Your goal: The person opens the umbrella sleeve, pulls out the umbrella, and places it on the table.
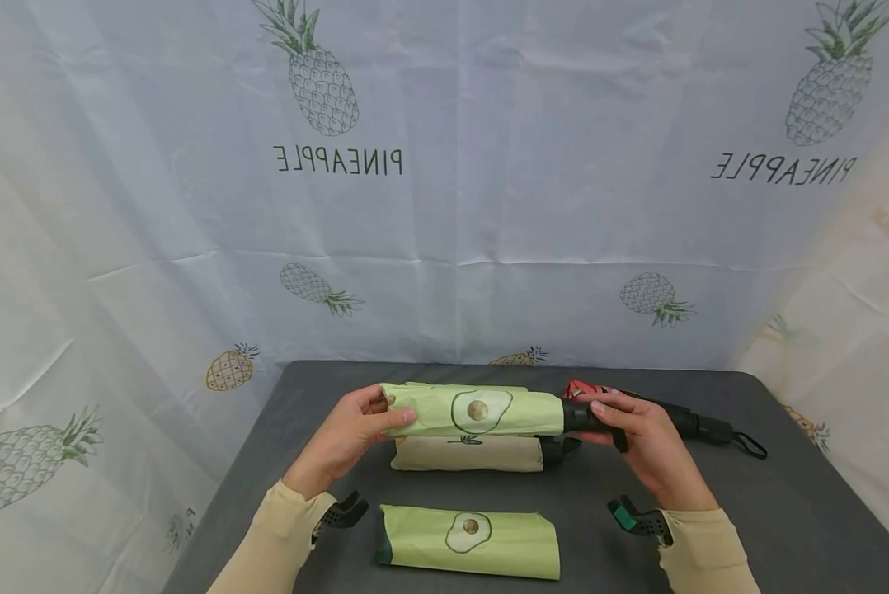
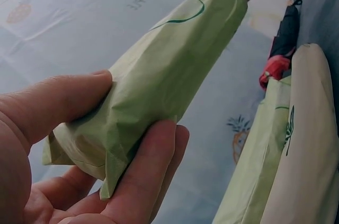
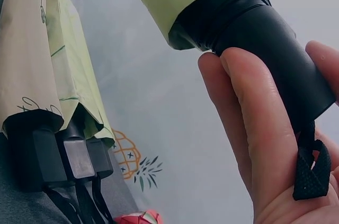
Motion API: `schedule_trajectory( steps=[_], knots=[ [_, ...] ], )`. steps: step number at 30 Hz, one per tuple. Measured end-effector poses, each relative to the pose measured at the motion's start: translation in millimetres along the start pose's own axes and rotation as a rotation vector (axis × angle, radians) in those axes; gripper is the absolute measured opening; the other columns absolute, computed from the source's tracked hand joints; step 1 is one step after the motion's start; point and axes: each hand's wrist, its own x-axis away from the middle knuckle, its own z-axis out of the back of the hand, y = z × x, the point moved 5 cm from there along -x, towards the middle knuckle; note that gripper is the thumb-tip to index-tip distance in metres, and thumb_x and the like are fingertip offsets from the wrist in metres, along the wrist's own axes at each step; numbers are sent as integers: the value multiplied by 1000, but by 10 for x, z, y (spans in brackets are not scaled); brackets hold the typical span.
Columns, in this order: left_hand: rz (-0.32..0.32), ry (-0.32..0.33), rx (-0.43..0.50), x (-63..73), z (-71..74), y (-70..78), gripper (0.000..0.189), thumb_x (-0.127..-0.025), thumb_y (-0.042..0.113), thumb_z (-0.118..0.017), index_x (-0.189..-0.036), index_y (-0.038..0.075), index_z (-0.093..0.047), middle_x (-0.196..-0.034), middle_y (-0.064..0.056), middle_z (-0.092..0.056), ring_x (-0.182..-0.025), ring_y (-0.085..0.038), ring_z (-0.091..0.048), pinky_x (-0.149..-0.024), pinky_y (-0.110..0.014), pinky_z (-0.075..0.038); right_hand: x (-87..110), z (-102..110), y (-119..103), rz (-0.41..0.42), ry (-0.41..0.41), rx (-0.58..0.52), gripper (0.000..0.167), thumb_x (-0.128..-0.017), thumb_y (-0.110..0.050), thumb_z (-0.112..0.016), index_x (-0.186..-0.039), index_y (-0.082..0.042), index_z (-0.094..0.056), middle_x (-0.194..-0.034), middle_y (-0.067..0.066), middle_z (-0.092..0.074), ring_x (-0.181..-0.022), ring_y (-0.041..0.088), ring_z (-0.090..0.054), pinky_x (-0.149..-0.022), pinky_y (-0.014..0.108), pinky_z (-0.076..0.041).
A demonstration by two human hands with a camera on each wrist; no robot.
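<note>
A folded umbrella (image 1: 430,410) in a light green avocado-print cover is held level between both hands, over the table. My left hand (image 1: 350,439) grips its closed left end, thumb on the near side and fingers beneath, as the left wrist view shows. My right hand (image 1: 648,445) holds the black handle (image 3: 265,54) between thumb and fingers; a black strap (image 3: 312,176) hangs against the palm. Behind and below lies a beige umbrella (image 1: 467,455) with a black handle. Nearest me is a flat-looking light green avocado-print sleeve (image 1: 511,544), dark at its left end.
On the dark grey table (image 1: 600,569), a red and black umbrella (image 1: 704,426) lies at the back right, its strap looped. Beside the beige one, the right wrist view shows another green umbrella (image 3: 71,70). A pineapple-print curtain (image 1: 489,206) hangs behind the table.
</note>
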Motion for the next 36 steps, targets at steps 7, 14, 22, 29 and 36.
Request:
schedule_trajectory(
  steps=[7,14,22,29,36],
  knots=[
    [-12,-4,8,7,12,6,42,-104,23,-77,-138,4,-62,-115,1,-76,-105,-16,-74,-101,-53,-62,12,36,-12,-1,13,14,30,-112,-20,-64,-137,-9,-76,-165,13,-34,-132,4,-61,-99,38,-67],
    [-19,-7,8,12,21,-2,42,-104,24,-76,-138,5,-61,-116,2,-76,-104,-16,-73,-99,-52,-63,9,62,3,-4,27,30,28,-113,-21,-61,-135,-13,-77,-171,23,-24,-116,0,-65,-95,29,-66],
    [-24,-5,5,11,35,3,43,-104,25,-76,-138,4,-61,-117,0,-76,-107,-18,-74,-104,-57,-61,2,109,1,-20,44,17,30,-113,-19,-62,-139,-11,-74,-169,26,-28,-114,-1,-68,-94,30,-67],
    [-19,-3,13,8,47,10,42,-104,26,-76,-137,5,-61,-117,-1,-76,-107,-19,-74,-107,-63,-58,10,144,-15,6,28,-2,27,-112,-17,-62,-134,-13,-78,-141,-10,-54,-117,-3,-67,-95,34,-67],
    [-20,-5,15,14,55,21,46,-104,27,-76,-141,4,-60,-120,0,-76,-111,-18,-74,-109,-58,-59,15,186,-19,12,31,2,25,-113,-17,-61,-128,-21,-80,-131,-19,-61,-117,-6,-66,-94,32,-67]
  ],
)
